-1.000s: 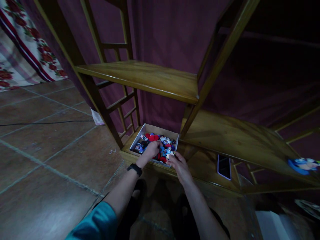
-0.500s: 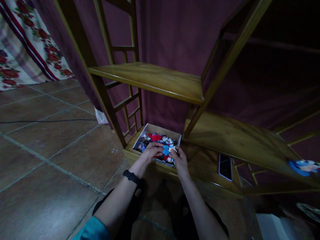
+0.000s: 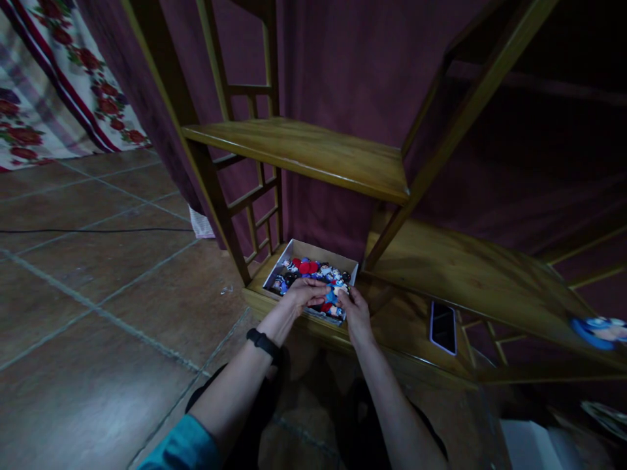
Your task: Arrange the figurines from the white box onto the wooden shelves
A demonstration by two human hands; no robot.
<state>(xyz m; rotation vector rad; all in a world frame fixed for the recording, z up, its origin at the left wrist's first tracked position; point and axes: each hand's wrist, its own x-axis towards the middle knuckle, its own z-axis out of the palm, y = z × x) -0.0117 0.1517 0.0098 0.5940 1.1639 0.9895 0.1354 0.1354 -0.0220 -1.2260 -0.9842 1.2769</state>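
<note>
Over a shallow cardboard box (image 3: 323,251) on the lowest shelf, both my hands close on a small blue-and-white figurine (image 3: 335,294). My left hand (image 3: 307,294) pinches its left side with the fingers together. At its other end, my right hand (image 3: 353,304) grips the white and blue top between thumb and fingers. Several small figurines in red, black, white and blue lie in the box, among them a red one (image 3: 307,267) behind my hands. My fingers hide part of the held figurine and part of the box.
A wooden shelf board (image 3: 304,153) spans above the box. Right of it, a phone (image 3: 443,328) rests on the low shelf, and another blue-and-white figurine (image 3: 600,331) lies on the right board. A white box (image 3: 526,444) stands at lower right. A cable (image 3: 98,230) crosses the tiled floor.
The figurine has turned slightly between my hands, and my left fingers now cover more of its blue part. The whole view has shifted a little.
</note>
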